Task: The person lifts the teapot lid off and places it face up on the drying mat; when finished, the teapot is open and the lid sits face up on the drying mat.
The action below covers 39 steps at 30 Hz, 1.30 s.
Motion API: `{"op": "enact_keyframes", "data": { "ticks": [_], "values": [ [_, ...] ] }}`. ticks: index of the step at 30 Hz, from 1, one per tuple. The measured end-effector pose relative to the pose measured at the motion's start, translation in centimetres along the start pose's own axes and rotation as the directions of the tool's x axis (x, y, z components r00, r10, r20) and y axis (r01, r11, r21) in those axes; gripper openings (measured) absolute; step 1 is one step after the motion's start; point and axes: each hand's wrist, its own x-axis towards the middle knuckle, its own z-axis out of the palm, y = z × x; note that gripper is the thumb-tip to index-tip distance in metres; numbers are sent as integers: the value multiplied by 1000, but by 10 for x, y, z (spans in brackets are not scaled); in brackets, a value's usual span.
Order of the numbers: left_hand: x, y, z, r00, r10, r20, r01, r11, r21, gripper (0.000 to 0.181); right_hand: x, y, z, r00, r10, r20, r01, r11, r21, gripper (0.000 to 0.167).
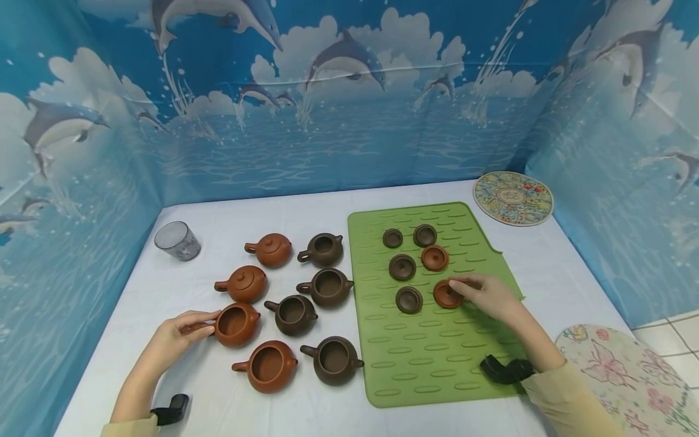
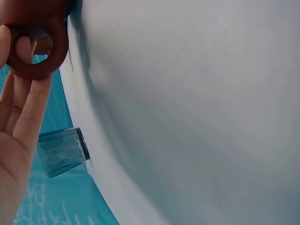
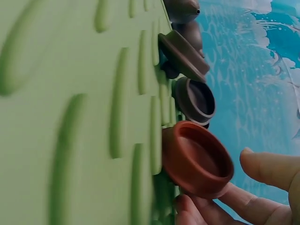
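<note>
My left hand (image 1: 182, 337) pinches the ring handle of a lidless reddish-brown teapot (image 1: 235, 326); the handle (image 2: 40, 70) shows at the thumb and fingers in the left wrist view. On the green mat, my right hand (image 1: 486, 294) is at the edge of a reddish-brown teapot lid (image 1: 443, 295). In the right wrist view, that lid (image 3: 201, 157) has its hollow side showing, with fingers against its lower edge and the thumb apart from it. Another reddish lid (image 1: 435, 258) and several dark brown lids (image 1: 402, 267) lie beyond on the mat.
Dark brown lidless teapots (image 1: 329, 287) stand left of the green mat (image 1: 426, 358). Two lidded reddish teapots (image 1: 248, 284) and another lidless one (image 1: 269, 366) are near my left hand. A glass (image 1: 178, 241) and a round patterned mat (image 1: 513, 198) are at the back.
</note>
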Motion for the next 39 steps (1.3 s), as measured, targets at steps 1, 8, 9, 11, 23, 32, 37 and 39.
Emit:
{"op": "enact_keyframes", "data": {
  "ticks": [1, 8, 9, 11, 23, 32, 37, 39],
  "values": [
    [0, 0, 0, 1000, 0, 0, 0, 1000, 5, 35, 0, -2, -1, 1000, -4, -10, 4, 1000, 4, 53],
    [3, 2, -3, 1000, 27, 11, -27, 999, 23, 33, 4, -20, -5, 994, -78, -71, 79, 997, 0, 48],
    [4, 3, -4, 999, 35, 11, -36, 999, 25, 34, 5, -23, -4, 993, -93, -79, 93, 996, -2, 47],
    [5, 8, -7, 998, 54, 7, -55, 998, 27, 36, 8, -32, -4, 991, -104, -83, 105, 994, 9, 47],
    [44, 29, -17, 973, 209, -100, -205, 977, 56, 34, 59, -126, 32, 964, -267, -13, 263, 939, 223, 33],
    [74, 31, -19, 989, 146, 31, -146, 989, 1, 38, 97, -198, 106, 887, -447, 113, 405, 873, 274, 26],
    [82, 32, -18, 991, 110, 75, -113, 993, 31, 40, 109, -228, 133, 878, -446, 175, 415, 891, 186, 27],
    [84, 32, -18, 992, 101, 76, -105, 993, 54, 38, 114, -240, 144, 870, -449, 205, 428, 893, 143, 27]
  ]
}}
